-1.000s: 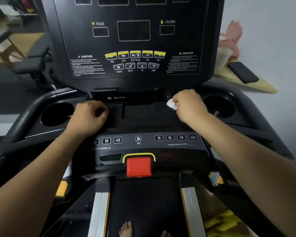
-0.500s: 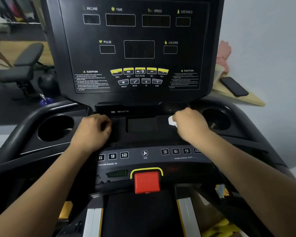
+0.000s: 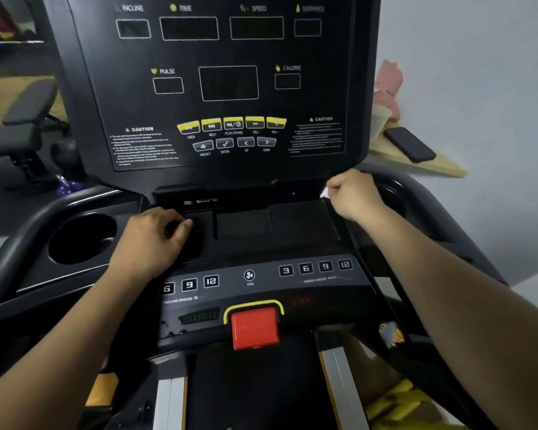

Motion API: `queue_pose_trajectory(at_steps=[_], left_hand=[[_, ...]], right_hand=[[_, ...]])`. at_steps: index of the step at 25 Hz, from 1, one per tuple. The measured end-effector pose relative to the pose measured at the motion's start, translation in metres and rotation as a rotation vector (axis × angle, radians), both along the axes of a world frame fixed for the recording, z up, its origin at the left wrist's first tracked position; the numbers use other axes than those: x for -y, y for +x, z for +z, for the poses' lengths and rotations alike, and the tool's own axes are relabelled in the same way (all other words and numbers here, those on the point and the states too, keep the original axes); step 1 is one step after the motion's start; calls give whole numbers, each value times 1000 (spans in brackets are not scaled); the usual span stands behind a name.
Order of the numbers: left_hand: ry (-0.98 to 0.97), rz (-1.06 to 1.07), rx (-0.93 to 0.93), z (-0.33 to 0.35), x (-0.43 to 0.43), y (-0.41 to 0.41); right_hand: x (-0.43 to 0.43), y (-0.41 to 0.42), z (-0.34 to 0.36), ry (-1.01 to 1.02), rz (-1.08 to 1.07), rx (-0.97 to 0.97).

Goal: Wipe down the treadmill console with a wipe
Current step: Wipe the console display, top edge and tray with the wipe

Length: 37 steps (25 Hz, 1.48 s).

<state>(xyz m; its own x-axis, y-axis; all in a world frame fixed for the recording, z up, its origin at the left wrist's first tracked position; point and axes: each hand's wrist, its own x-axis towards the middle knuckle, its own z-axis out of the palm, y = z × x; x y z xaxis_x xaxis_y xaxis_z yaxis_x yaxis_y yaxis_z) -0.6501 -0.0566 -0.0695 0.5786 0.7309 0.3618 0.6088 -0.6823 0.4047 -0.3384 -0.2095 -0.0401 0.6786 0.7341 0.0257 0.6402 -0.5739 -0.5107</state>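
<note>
The black treadmill console (image 3: pixel 224 85) fills the upper view, with dark display windows and yellow buttons. Below it lies a flat black tray shelf (image 3: pixel 295 221). My right hand (image 3: pixel 353 195) is closed around a small white wipe (image 3: pixel 324 192), which peeks out at the shelf's far right corner, just under the console's lower edge. My left hand (image 3: pixel 149 240) rests as a loose fist on the left part of the shelf, holding nothing that I can see.
A round cup holder (image 3: pixel 81 240) sits left of the shelf; another on the right is mostly behind my right hand. A red safety key (image 3: pixel 254 327) sits below a row of numbered buttons. A black phone (image 3: pixel 410 144) lies on a wooden board at right.
My right hand has slid the wipe to the right along the back of the shelf, toward the right corner. My left hand has stayed in place. The camera has tilted a little.
</note>
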Motion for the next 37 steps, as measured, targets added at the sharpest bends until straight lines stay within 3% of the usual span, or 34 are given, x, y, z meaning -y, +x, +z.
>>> queue_pose_trajectory(at_steps=[4, 8, 11, 15, 19, 22, 25, 29, 34, 37], left_hand=[[18, -20, -8, -1, 1, 3], [-48, -19, -97, 3, -2, 12], [-36, -22, -65, 2, 1, 8], [-32, -16, -87, 1, -3, 10], [-48, -1, -125, 0, -4, 11], [-41, 1, -95, 2, 0, 9], [-21, 9, -84, -1, 0, 7], [-10, 13, -94, -4, -4, 7], [-10, 13, -71, -3, -5, 9], [-22, 6, -55, -4, -5, 6]], right_hand=[[46, -6, -14, 7, 67, 86], [18, 14, -16, -182, 111, 89], [-2, 14, -12, -98, 111, 36], [54, 5, -14, -66, 247, 84], [54, 4, 0, -137, 335, 186], [27, -16, 7, -184, 274, 240], [52, -38, 0, -207, 263, 213], [113, -54, -1, -118, 361, 313], [93, -57, -2, -103, 186, 235], [106, -105, -13, 35, 243, 259]])
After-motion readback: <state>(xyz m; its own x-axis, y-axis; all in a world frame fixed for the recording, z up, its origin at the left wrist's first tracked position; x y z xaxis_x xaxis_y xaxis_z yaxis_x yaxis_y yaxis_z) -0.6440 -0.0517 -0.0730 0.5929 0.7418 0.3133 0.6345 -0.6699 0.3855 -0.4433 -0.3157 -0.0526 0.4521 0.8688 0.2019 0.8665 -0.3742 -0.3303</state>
